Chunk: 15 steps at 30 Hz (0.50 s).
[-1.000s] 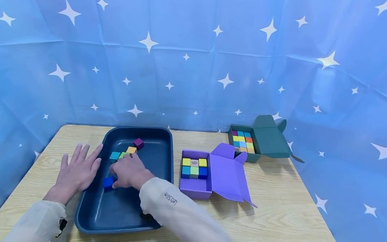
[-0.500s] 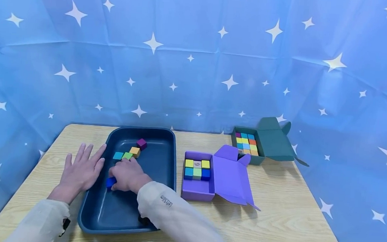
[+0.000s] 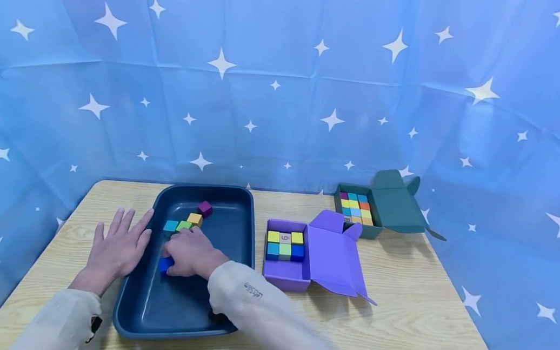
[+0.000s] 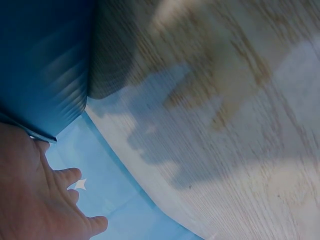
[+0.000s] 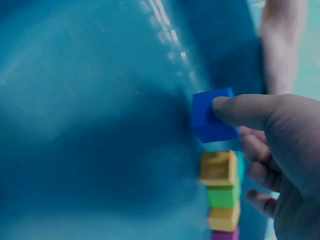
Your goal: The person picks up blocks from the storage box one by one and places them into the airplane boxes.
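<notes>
Big view bright, wrist views dimmer.
Right wrist: shiny streaks [image 5: 162,12] on the tray [image 5: 75,100] at twelve o'clock. Left wrist: soft shadow [image 4: 155,127] on the table [image 4: 280,200].

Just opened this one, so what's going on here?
A person's right grip holds a blue cube in the dark blue tray, while the left grip is spread at the tray's left rim. Farther up the tray lie other cubes: teal, green, orange and purple. To the right, a purple box stands with its lid open and six cubes in two rows; behind it, a dark green box, also open, holds more cubes.
</notes>
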Each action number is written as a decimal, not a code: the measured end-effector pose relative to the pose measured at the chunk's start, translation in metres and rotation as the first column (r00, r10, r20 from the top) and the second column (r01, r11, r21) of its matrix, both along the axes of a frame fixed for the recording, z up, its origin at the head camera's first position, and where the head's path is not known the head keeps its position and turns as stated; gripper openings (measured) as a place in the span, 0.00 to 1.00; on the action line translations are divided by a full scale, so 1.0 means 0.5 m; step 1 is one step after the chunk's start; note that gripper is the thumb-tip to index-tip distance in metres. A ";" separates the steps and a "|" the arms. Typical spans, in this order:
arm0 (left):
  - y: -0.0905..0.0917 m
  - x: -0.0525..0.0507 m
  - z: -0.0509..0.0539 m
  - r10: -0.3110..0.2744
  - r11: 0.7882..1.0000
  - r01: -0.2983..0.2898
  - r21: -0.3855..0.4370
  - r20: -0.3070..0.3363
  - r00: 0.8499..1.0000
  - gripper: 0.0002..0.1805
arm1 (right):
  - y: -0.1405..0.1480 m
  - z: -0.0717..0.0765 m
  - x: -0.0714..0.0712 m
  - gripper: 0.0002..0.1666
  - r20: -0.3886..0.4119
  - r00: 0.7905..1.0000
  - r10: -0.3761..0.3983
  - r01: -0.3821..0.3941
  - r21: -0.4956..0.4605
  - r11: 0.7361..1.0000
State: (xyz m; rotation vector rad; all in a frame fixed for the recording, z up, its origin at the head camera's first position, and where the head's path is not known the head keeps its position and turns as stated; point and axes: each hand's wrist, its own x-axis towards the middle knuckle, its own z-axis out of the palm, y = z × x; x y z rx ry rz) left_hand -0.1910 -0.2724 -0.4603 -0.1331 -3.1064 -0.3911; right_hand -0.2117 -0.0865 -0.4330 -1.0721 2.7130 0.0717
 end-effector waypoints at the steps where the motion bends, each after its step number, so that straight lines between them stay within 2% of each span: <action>1: 0.001 0.000 0.000 0.001 1.000 -0.001 0.000 0.000 1.000 0.32 | 0.010 0.005 0.000 0.18 -0.012 1.000 0.007 -0.007 -0.005 1.000; 6: 0.006 0.000 0.002 0.000 1.000 0.000 0.007 0.005 1.000 0.32 | 0.075 0.041 -0.002 0.18 -0.062 0.998 -0.004 0.001 -0.041 0.999; 10: 0.007 0.001 0.003 -0.003 1.000 0.003 0.001 0.005 1.000 0.33 | 0.129 0.065 -0.006 0.19 -0.069 0.997 -0.036 0.030 -0.087 0.996; 15: 0.005 0.003 0.001 -0.006 1.000 0.006 -0.003 0.007 1.000 0.32 | 0.193 0.081 -0.016 0.20 -0.062 0.994 -0.092 0.082 -0.141 0.987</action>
